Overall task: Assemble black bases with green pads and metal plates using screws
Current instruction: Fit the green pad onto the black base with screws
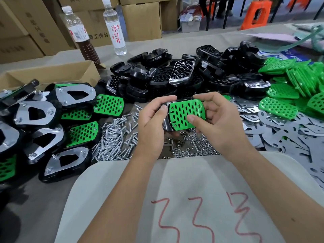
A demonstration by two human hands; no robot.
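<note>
A black base (166, 124) with a perforated green pad (182, 111) laid on it is held between both hands above the table. My left hand (152, 123) grips its left end, thumb on the rim. My right hand (215, 120) grips the right end, with the thumb pressing on the pad's face. Loose screws (115, 137) lie in a heap to the left of the hands, and small nuts (191, 146) lie just below them. Black bases (175, 76) are piled behind, green pads (294, 85) at the right, grey metal plates (284, 130) at the lower right.
Finished assemblies (52, 120) with metal plates or green faces up fill the left side, in front of an open cardboard box (52, 72). Two bottles (114, 27) stand at the back left before stacked cartons. An orange stool (256, 13) stands beyond the table.
</note>
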